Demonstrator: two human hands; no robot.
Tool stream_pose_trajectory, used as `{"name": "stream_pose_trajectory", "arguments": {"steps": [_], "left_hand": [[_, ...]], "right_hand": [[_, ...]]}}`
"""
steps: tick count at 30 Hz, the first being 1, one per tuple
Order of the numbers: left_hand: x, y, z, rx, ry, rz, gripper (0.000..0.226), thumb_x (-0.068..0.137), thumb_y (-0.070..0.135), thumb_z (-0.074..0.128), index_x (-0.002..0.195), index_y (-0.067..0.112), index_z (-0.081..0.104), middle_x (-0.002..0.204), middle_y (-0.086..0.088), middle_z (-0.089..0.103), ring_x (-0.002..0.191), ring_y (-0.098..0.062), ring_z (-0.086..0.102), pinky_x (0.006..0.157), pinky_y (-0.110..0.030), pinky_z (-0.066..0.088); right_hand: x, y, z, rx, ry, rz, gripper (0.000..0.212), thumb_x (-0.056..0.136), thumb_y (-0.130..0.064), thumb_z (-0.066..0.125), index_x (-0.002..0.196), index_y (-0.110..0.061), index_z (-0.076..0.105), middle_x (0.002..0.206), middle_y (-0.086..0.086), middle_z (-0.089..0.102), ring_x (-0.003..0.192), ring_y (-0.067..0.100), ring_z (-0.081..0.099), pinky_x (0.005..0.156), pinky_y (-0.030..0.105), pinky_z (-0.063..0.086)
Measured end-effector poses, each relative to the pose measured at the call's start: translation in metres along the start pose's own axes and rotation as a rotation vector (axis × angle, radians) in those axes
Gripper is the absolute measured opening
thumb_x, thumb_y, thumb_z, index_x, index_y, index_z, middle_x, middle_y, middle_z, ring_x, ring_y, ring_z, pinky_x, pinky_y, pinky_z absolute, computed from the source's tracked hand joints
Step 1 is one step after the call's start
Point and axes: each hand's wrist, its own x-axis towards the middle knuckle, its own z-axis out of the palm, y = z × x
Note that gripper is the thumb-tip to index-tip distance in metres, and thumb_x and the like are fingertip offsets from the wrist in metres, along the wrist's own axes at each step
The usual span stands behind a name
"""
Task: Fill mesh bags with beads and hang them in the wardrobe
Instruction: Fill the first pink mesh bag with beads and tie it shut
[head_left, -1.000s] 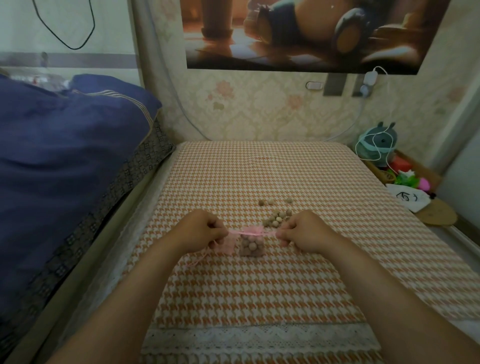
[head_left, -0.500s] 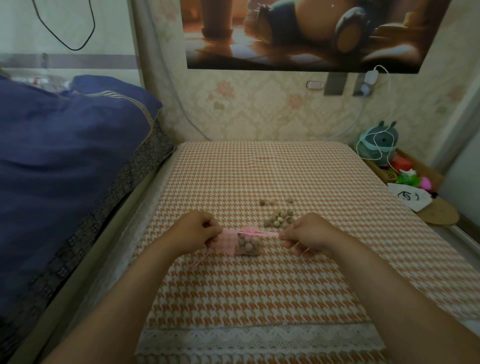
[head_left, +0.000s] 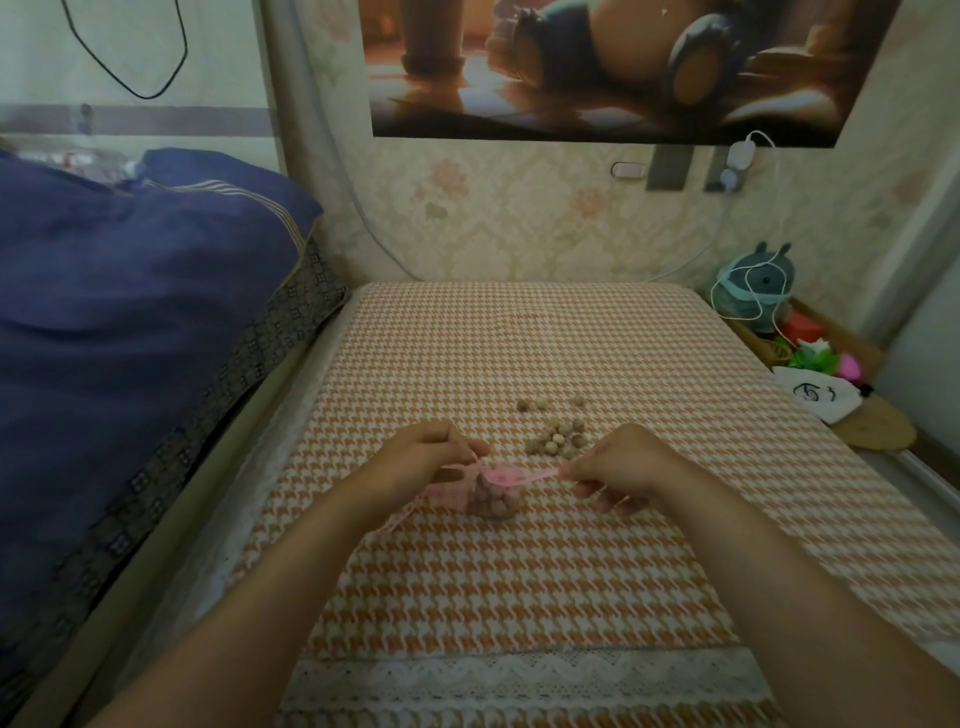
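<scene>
A small pink mesh bag (head_left: 493, 500) full of brown beads rests on the orange houndstooth cloth (head_left: 519, 561). Its pink drawstring (head_left: 524, 474) is stretched sideways between my hands. My left hand (head_left: 423, 457) pinches the string at the bag's left side. My right hand (head_left: 621, 465) pinches the other end to the right, its lower fingers spread. A pile of loose brown beads (head_left: 556, 441) lies just behind the bag, with a few strays (head_left: 540, 403) further back.
A dark blue quilt (head_left: 130, 322) covers the bed on the left. At the right edge are a teal plush toy (head_left: 758, 283) wrapped in white cable, a white pouch (head_left: 815, 397) and a round wooden disc (head_left: 872, 431). A wallpapered wall closes the far end.
My right hand has drawn the drawstring further to the right, and the bag's mouth has gathered tighter. The bag has shifted slightly left towards my left hand.
</scene>
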Motion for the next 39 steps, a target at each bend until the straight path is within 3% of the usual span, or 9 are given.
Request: {"name": "stream_pose_trajectory", "arguments": {"steps": [4,9,11,14,18,21,28,35,39], "left_hand": [[0.002,0.004,0.011,-0.131,-0.066,-0.032,0.021,0.096,0.006,0.048,0.077,0.005,0.057,0.099,-0.015,0.075,0.097,-0.028,0.071,0.091,-0.037,0.055],[0.005,0.004,0.020,-0.059,-0.054,-0.012,0.028,0.097,0.004,0.047,0.070,0.009,0.054,0.060,0.005,0.064,0.065,-0.011,0.065,0.073,-0.026,0.053],[0.007,0.003,0.024,-0.010,-0.053,0.007,0.026,0.097,0.004,0.048,0.072,0.006,0.055,0.062,0.000,0.062,0.060,-0.008,0.063,0.068,-0.021,0.052],[0.011,-0.001,0.028,0.049,-0.067,0.057,0.023,0.096,0.006,0.054,0.074,0.005,0.060,0.071,-0.009,0.063,0.068,-0.016,0.063,0.077,-0.032,0.053],[0.012,-0.006,0.032,0.175,-0.111,0.107,0.020,0.096,0.016,0.058,0.079,0.010,0.067,0.076,-0.004,0.068,0.070,-0.008,0.063,0.069,-0.021,0.052],[0.013,-0.009,0.032,0.214,-0.149,0.129,0.019,0.094,0.017,0.060,0.078,0.015,0.070,0.080,-0.002,0.069,0.075,-0.010,0.061,0.074,-0.028,0.051],[0.011,-0.014,0.030,0.154,-0.153,0.054,0.015,0.092,0.015,0.063,0.089,0.006,0.075,0.094,-0.012,0.074,0.085,-0.012,0.063,0.087,-0.034,0.051],[0.012,-0.012,0.029,-0.028,-0.133,-0.052,0.020,0.092,0.025,0.065,0.100,0.012,0.077,0.097,-0.003,0.077,0.084,-0.006,0.068,0.071,-0.015,0.051],[0.015,-0.014,0.031,-0.107,-0.074,-0.090,0.016,0.091,0.022,0.066,0.097,0.013,0.077,0.093,-0.003,0.076,0.079,-0.008,0.068,0.071,-0.018,0.052]], "right_hand": [[-0.001,-0.002,0.000,0.012,0.017,-0.029,0.014,0.089,-0.018,0.074,0.084,-0.005,0.075,0.071,0.007,0.075,0.049,0.017,0.060,0.048,0.025,0.044],[-0.002,-0.005,0.002,0.016,0.041,-0.097,0.014,0.095,-0.014,0.065,0.085,-0.009,0.072,0.079,0.006,0.074,0.051,0.016,0.062,0.045,0.025,0.047],[-0.002,-0.008,0.006,0.011,0.053,-0.160,0.014,0.096,-0.015,0.064,0.088,-0.007,0.073,0.079,0.005,0.074,0.050,0.014,0.061,0.046,0.025,0.048],[0.000,-0.014,0.015,-0.016,0.083,-0.250,0.014,0.094,-0.018,0.067,0.085,-0.010,0.075,0.078,0.002,0.075,0.052,0.014,0.064,0.049,0.028,0.051],[0.005,-0.023,0.030,-0.086,0.081,-0.332,0.012,0.091,-0.023,0.070,0.083,-0.017,0.077,0.075,-0.003,0.074,0.053,0.012,0.065,0.046,0.022,0.049],[0.009,-0.030,0.039,-0.091,0.065,-0.350,0.010,0.089,-0.024,0.073,0.080,-0.022,0.078,0.069,-0.005,0.072,0.054,0.012,0.064,0.044,0.019,0.045],[0.011,-0.037,0.046,0.042,-0.046,-0.179,0.011,0.085,-0.013,0.073,0.078,-0.020,0.076,0.061,0.000,0.066,0.050,0.013,0.056,0.044,0.021,0.043],[0.011,-0.032,0.040,0.232,-0.165,-0.067,0.004,0.090,-0.018,0.072,0.091,-0.018,0.075,0.072,-0.001,0.069,0.050,0.010,0.050,0.050,0.021,0.044],[0.007,-0.031,0.032,0.246,-0.199,-0.039,0.015,0.092,-0.021,0.067,0.098,-0.009,0.073,0.078,0.002,0.071,0.058,0.018,0.061,0.050,0.024,0.048]]}}
